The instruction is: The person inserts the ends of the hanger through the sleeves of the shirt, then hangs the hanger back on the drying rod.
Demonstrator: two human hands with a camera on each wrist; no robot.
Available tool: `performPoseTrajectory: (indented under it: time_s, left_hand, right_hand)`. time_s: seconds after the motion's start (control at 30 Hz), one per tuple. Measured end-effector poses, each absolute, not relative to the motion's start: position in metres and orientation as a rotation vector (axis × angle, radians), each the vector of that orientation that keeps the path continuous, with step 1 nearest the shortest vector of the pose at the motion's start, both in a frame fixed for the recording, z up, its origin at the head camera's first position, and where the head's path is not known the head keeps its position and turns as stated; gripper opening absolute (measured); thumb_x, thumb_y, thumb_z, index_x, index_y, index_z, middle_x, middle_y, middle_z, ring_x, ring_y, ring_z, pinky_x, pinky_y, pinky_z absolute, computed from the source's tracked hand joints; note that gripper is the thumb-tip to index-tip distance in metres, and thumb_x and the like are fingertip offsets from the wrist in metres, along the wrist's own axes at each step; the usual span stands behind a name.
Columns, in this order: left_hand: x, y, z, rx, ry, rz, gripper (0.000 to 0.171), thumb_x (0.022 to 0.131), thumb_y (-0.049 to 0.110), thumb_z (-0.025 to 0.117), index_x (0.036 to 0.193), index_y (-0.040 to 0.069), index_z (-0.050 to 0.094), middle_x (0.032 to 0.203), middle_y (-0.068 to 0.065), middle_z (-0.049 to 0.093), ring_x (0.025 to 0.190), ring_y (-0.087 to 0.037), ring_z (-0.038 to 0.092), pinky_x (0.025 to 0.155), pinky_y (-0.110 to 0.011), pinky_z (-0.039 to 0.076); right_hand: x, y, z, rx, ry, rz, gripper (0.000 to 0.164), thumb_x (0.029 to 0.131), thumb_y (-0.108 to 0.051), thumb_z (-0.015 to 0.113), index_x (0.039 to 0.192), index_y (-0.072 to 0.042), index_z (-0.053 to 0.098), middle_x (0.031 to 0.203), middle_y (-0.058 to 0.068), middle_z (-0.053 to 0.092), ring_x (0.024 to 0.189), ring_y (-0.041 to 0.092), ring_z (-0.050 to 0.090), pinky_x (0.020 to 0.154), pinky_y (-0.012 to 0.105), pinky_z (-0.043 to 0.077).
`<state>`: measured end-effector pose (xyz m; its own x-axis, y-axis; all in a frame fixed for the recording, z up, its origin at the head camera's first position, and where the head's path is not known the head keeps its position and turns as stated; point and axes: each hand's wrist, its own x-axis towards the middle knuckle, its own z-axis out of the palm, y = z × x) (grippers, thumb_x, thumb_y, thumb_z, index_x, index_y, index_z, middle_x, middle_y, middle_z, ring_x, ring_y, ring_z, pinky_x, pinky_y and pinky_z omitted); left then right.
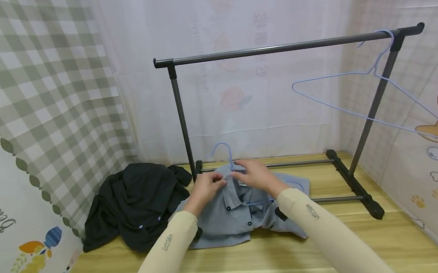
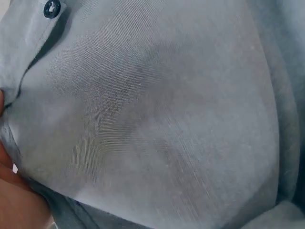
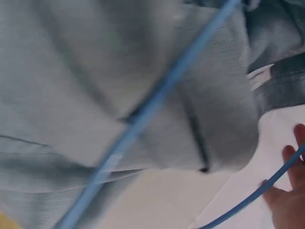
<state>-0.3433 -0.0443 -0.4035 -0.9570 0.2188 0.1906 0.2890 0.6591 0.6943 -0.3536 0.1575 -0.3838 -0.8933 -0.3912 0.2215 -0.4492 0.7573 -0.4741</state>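
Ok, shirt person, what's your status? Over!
Left hand pinches grey shirt near collar. Right hand beside its blue hanger. Black garment off left, clear of both hands.

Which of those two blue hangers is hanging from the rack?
The bare hanger at the rack's right end: its hook goes over the dark bar. The second hanger is down at the grey shirt, its hook well below the bar.

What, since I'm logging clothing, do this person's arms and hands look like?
The left sleeve and right sleeve are pale cream, long and close-fitting, each marked with small dark lettering that is hard to read. The left hand and right hand are bare.
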Motion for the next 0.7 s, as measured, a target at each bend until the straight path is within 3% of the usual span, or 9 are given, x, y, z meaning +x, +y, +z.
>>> performPoseTrajectory:
  time_s: [0.1, 0.23, 0.3, 0.37, 0.7]
  left_hand:
    - [-0.3424, -0.0434, -0.4027, -0.494, -2.765, -1.246, 0.022, 0.095, 0.025, 0.069, 0.108, 0.008, 0.076, 0.105, -0.004, 0.072, 0.094, -0.02, 0.065, 0.081, -0.038, 0.052]
    - [-0.3416, -0.0426, -0.4022, -0.532, -2.753, -1.271, 0.018, 0.095, 0.024, 0.07, 0.104, 0.01, 0.076, 0.101, -0.001, 0.072, 0.09, -0.016, 0.063, 0.079, -0.036, 0.052]
    - [-0.3413, -0.0428, -0.4029, -0.523, -2.75, -1.277, 0.016, 0.094, 0.022, 0.07, 0.103, 0.01, 0.076, 0.101, -0.001, 0.071, 0.089, -0.015, 0.062, 0.079, -0.036, 0.051]
    - [-0.3411, -0.0431, -0.4027, -0.505, -2.751, -1.291, 0.015, 0.094, 0.021, 0.071, 0.102, 0.01, 0.076, 0.101, -0.001, 0.071, 0.089, -0.016, 0.062, 0.08, -0.036, 0.051]
    - [-0.339, -0.0436, -0.4043, -0.496, -2.74, -1.313, 0.014, 0.093, 0.021, 0.072, 0.101, 0.011, 0.077, 0.101, -0.001, 0.071, 0.089, -0.016, 0.063, 0.079, -0.036, 0.051]
  right_hand:
    - [-0.3561, 0.1533, -0.3819, 0.675, -2.92, 0.834, 0.062, 0.095, -0.047, 0.064, 0.14, -0.005, 0.055, 0.134, 0.017, 0.059, 0.121, 0.034, 0.056, 0.099, 0.051, 0.044]
    - [-0.3584, 0.1545, -0.3836, 0.637, -2.94, 0.945, 0.036, 0.09, -0.045, 0.071, 0.104, -0.012, 0.069, 0.098, 0.006, 0.069, 0.085, 0.023, 0.063, 0.074, 0.039, 0.051]
    - [-0.3592, 0.1569, -0.3848, 0.646, -2.927, 1.018, 0.03, 0.091, -0.041, 0.072, 0.086, -0.012, 0.066, 0.079, 0.001, 0.063, 0.069, 0.018, 0.056, 0.063, 0.035, 0.046]
    - [-0.3589, 0.1592, -0.3847, 0.655, -2.915, 1.079, 0.031, 0.092, -0.037, 0.072, 0.077, -0.013, 0.061, 0.069, 0.0, 0.057, 0.061, 0.016, 0.051, 0.058, 0.032, 0.042]
    - [-0.357, 0.1613, -0.3859, 0.641, -2.914, 1.23, 0.04, 0.094, -0.033, 0.07, 0.066, -0.014, 0.049, 0.056, -0.002, 0.04, 0.049, 0.015, 0.037, 0.051, 0.029, 0.032]
